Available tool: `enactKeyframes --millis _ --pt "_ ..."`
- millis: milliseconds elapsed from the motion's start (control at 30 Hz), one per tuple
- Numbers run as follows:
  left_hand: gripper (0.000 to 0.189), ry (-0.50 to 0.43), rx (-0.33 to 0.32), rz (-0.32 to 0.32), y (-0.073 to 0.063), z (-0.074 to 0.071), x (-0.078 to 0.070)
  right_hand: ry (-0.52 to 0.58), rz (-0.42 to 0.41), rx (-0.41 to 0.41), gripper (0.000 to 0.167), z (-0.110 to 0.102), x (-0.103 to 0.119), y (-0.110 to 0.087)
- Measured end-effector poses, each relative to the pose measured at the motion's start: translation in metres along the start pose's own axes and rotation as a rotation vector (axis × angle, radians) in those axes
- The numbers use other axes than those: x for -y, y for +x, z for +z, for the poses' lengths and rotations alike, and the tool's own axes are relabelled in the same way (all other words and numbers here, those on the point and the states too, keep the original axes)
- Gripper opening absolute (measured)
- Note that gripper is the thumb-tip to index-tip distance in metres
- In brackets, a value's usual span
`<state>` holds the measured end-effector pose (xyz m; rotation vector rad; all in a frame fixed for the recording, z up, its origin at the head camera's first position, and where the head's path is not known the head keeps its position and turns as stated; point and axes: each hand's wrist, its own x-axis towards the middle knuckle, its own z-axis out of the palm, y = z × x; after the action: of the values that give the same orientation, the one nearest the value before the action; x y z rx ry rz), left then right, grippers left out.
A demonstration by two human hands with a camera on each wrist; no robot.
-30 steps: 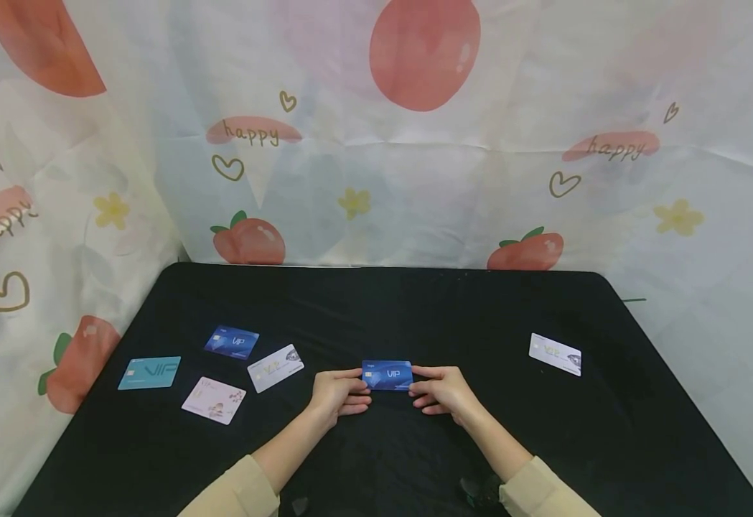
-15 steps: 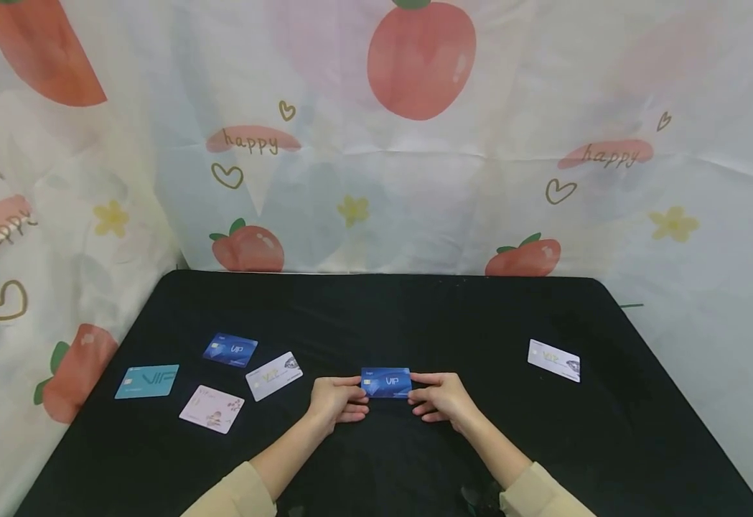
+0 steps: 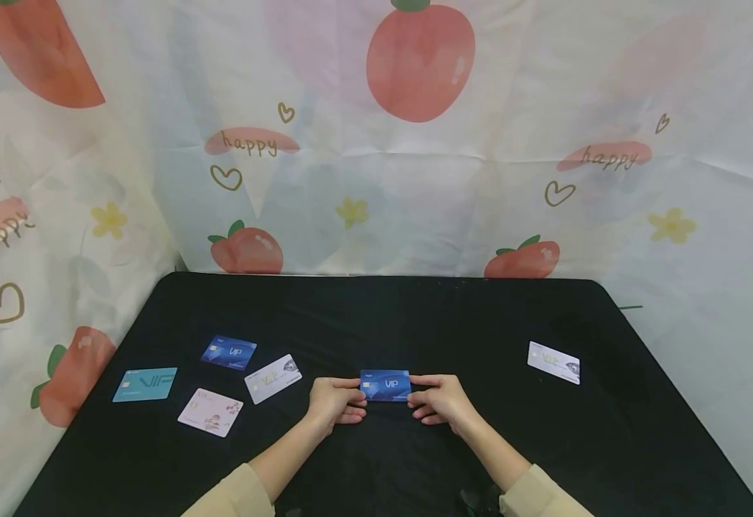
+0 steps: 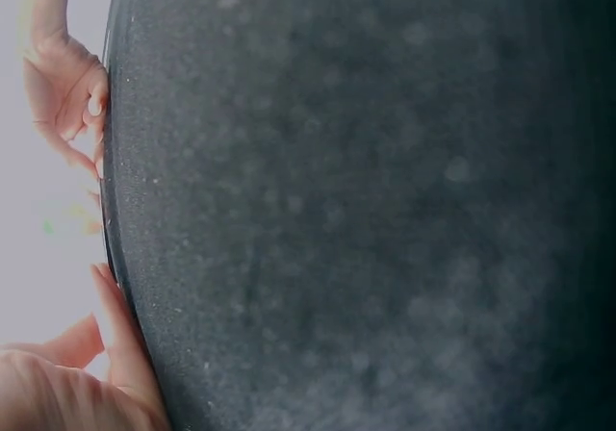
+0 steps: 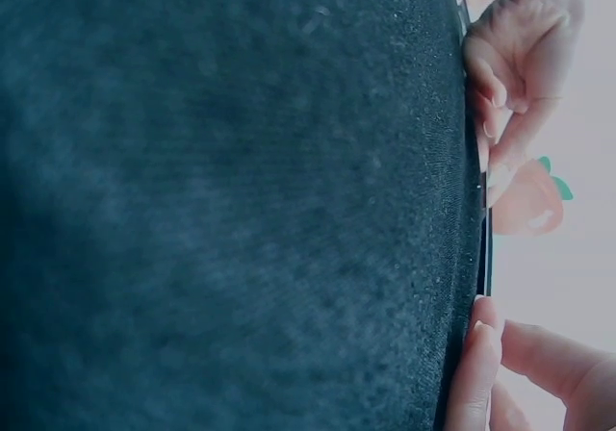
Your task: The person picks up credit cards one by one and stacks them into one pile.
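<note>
A blue VIP card point(image 3: 385, 385) is at the middle of the black table, level between both hands. My left hand point(image 3: 335, 402) pinches its left short edge between thumb and index finger. At the right short edge, my right hand point(image 3: 442, 402) pinches it the same way. The other fingers of both hands are bent below the card. Both wrist views show the left hand point(image 4: 87, 383) and the right hand point(image 5: 539, 383) low beside the dark cloth. Whether the card touches the cloth is hard to tell.
Left of the hands lie a second blue card point(image 3: 229, 352), a teal card point(image 3: 145, 385), a pink card point(image 3: 210, 413) and a silver-white card point(image 3: 273, 379). A matching silver-white card point(image 3: 553, 362) lies far right. A fruit-print curtain point(image 3: 415, 201) stands behind the table point(image 3: 415, 316).
The whole head view has shifted slightly, so the scene sits a little lower in the picture. Both hands keep hold of the blue card, and no card has moved on the table.
</note>
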<state>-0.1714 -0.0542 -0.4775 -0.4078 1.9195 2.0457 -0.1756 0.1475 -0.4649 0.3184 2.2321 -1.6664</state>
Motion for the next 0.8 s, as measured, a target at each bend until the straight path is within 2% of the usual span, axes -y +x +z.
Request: enactKeyframes --millis 800 --pt "0.027 0.091 -0.029 0.051 0.0047 -0.0002 0.0021 -0.004 -0.009 -0.021 0.04 0.0011 -0.0037 0.0043"
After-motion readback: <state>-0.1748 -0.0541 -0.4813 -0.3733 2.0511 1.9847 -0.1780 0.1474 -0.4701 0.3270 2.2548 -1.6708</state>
